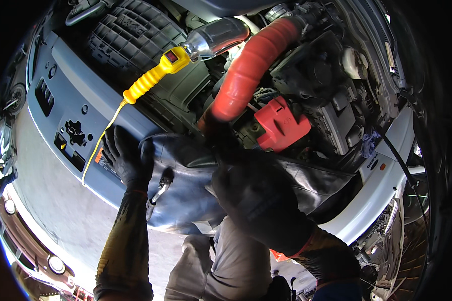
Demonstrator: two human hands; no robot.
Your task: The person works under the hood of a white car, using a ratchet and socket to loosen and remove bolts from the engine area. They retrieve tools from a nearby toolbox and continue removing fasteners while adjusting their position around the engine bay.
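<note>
Where visible, hose (251, 65) in engine bay (130, 113)

R hand (253, 188) is blurred, fingertips lost in shadow; can't tell what, if anything, it grips. Lower end of red hose (251, 65) fades into dark nr it. Inset on yellow handle (148, 83) is too sm. to read. Forearms (123, 246) & trousers (238, 266) cut off at btm edge.

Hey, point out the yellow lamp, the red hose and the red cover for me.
Yellow lamp (180, 59): head view, upper end of its handle.
Red hose (246, 71): head view, middle of its length.
Red cover (285, 126): head view, middle of its top.
</note>
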